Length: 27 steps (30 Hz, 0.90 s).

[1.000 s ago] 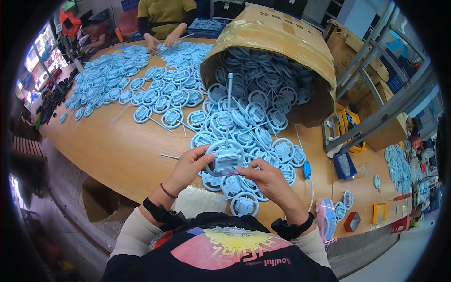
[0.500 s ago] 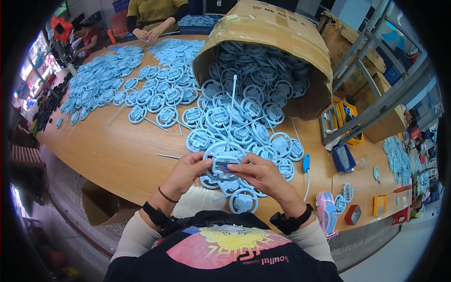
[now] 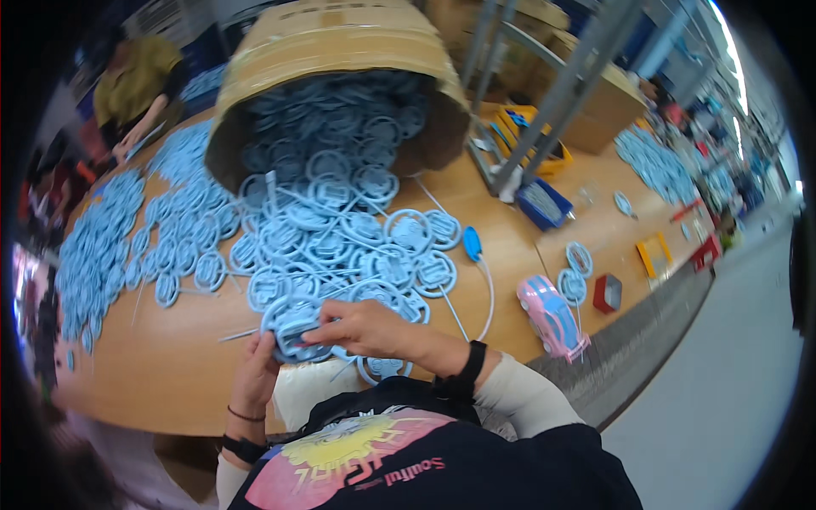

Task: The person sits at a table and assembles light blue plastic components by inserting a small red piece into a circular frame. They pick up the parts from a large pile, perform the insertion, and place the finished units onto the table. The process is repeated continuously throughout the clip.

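Risk first: thin spokes and sticks on the blue ring [image 3: 293, 327] likely to snap or bend if twisted too hard between the two hands. Likely also to slip out, since only fingertips pinch it, and to drop back among the heap [image 3: 340, 229] just beyond, where hard to tell apart from the rest. Loose sticks lying across the heap apt to catch on the ring and drag neighbours off the tabletop [image 3: 153, 374] edge, close to the body here.

Held just above the near edge of the tabletop, in front of the chest. Left hand [image 3: 255, 374] closed on the ring's lower left rim, fingers curled up around it. Right hand [image 3: 365, 327] closed over its right side, fingers reaching across the top, so part of the ring hidden. Ring itself: pale blue plastic, round outer frame with small moulded parts inside joined by thin bars; details blurred by motion.

Around it: many like rings spilling from a tipped cardboard box [image 3: 340, 51], more spread flat at far left. Pink toy car [image 3: 551, 316] near the right edge, well apart from the hands; a blue oval piece on a white cord [image 3: 473, 244] between car and heap
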Tool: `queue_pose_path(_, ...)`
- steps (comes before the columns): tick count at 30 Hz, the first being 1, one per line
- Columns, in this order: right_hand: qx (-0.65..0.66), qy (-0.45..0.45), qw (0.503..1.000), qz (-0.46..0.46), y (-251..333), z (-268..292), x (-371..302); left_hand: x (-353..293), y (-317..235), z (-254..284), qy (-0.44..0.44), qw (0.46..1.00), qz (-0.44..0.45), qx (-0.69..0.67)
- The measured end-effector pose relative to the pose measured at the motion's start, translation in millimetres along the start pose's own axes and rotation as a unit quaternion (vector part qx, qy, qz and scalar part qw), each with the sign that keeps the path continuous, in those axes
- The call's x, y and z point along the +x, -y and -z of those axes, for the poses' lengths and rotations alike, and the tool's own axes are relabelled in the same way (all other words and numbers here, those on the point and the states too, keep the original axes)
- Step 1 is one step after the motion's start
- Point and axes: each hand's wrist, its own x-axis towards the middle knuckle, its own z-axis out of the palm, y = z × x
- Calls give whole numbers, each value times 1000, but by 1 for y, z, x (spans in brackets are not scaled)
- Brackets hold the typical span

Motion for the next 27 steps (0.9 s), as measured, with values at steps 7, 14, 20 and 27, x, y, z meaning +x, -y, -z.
queue_pose_path(7, -13, -17, 999, -38, 1, -12, -18, 7, 27, 6, 16, 996, 31, -81)
queue_pose_path(14, -17, 0, 998, -54, -22, -32, -24, 21, 42, 61, -30, 998, 36, 36)
queue_pose_path(20, 26, -63, 996, -49, -34, -2, -31, 76, -94, 108, -93, 960, -231, -126)
queue_pose_path(27, -179, -91, 970, -138, -25, 23, -38, 89, -36, 70, 4, 750, -126, 649)
